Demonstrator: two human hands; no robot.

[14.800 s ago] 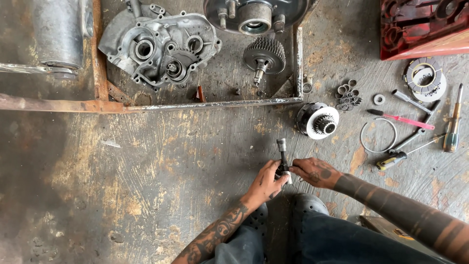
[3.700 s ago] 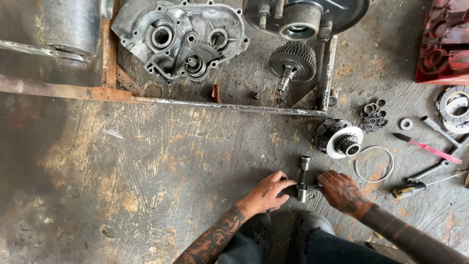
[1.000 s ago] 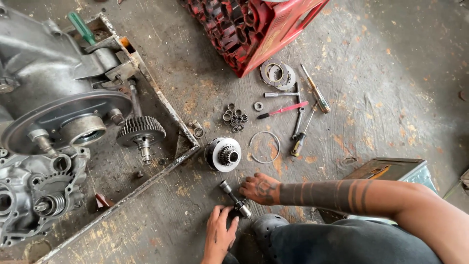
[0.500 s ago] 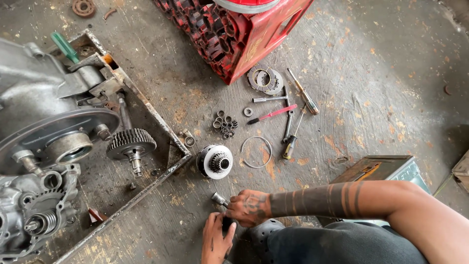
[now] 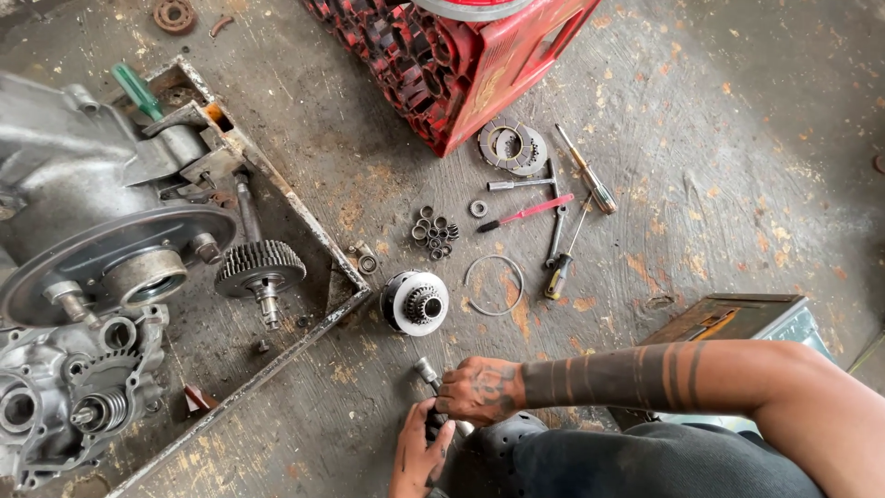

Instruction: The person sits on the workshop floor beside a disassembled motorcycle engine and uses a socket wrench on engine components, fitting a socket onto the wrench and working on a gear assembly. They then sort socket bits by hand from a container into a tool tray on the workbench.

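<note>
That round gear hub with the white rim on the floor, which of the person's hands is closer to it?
Right. The right hand grips the metal shaft just below the gear hub; the left hand holds the shaft lower, farther away.

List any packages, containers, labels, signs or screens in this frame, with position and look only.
Red plastic crate: top centre on the floor, boxy, ribbed latticed sides, a faint pale marking on one wall.
Metal box: right of centre, just above the right forearm, rectangular, rusty brown top with an orange patch, pale greenish side.
No signs or screens visible.
</note>
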